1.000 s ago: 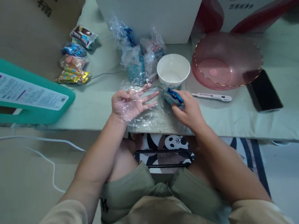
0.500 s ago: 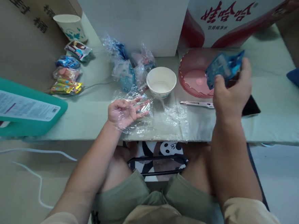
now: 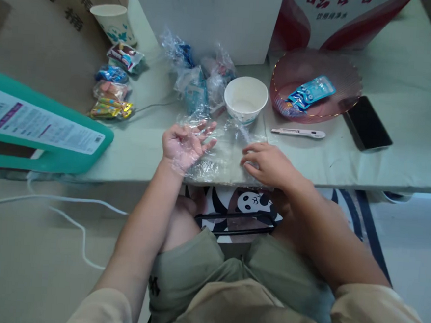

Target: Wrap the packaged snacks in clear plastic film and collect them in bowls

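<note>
My left hand (image 3: 186,144) lies palm up, fingers spread, on or inside a clear plastic bag (image 3: 215,167) at the table's front edge. Over the bag's right side, my right hand (image 3: 269,163) is palm down with its fingers apart; whether it touches the film I cannot tell. Just beyond the hands stands a white paper cup (image 3: 245,98). A blue snack pouch (image 3: 312,93) rests in the pink glass bowl (image 3: 279,99) to the right. Behind my left hand are several wrapped packets (image 3: 196,89) in clear plastic.
A utility knife (image 3: 297,133) and a black phone (image 3: 369,124) lie near the bowl. At left stand a green container (image 3: 71,156), a row of snacks (image 3: 111,90) and another paper cup (image 3: 114,24). Boxes (image 3: 210,18) line the back; a thin cable crosses the left side.
The blue pouch has left my right hand and now lies in the pink bowl. My right hand has come down and left to the plastic bag. My left hand stays at the bag.
</note>
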A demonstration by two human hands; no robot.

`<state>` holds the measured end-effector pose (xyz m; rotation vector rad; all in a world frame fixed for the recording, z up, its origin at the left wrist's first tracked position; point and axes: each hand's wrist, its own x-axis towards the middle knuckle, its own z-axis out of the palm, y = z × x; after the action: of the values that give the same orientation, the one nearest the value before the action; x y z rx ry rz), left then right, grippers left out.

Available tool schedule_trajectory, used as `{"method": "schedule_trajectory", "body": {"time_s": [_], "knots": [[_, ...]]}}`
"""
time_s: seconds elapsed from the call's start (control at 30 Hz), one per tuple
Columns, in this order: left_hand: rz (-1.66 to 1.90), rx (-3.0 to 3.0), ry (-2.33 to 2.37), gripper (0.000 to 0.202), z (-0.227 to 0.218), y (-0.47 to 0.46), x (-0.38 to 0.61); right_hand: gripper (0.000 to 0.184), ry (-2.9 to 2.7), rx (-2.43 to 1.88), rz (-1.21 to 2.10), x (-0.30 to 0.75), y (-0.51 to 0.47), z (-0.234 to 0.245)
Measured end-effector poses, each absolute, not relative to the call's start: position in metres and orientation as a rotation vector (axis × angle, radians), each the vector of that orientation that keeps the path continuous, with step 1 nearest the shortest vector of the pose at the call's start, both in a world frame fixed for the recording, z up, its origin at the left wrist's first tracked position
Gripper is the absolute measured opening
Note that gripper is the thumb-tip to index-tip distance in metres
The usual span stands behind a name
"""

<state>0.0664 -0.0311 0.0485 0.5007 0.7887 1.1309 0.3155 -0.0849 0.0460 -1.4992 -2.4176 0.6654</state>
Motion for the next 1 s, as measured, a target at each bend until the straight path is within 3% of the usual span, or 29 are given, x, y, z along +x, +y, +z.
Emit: {"method": "schedule_trajectory", "body": {"time_s": [0.23,0.4,0.6,0.73,0.8,1.0], "knots": [[1.025,0.437,0.939,0.014,0.059,-0.050,0.059,0.019,-2.163,-1.786,0.506,0.341,-0.109,0.031],[0.991,0.411,1.055,0.021,0.067,-0.078,0.055,0.029,-1.988,-1.842,0.601,0.366,-0.121,0.038],[0.951,0.286,1.176,0.020,0.066,-0.102,0.046,0.027,-1.535,-1.881,0.689,0.396,-0.106,0.039],[1.042,0.134,1.217,0.023,0.061,-0.107,0.050,0.028,-1.192,-1.717,0.382,0.404,-0.100,0.032],[1.139,0.059,1.214,0.021,0.059,-0.110,0.055,0.034,-1.289,-1.598,0.234,0.402,-0.114,0.030],[1.250,-0.099,1.177,0.019,0.055,-0.120,0.074,0.054,-2.342,-1.369,0.013,0.384,-0.189,0.009]]}}
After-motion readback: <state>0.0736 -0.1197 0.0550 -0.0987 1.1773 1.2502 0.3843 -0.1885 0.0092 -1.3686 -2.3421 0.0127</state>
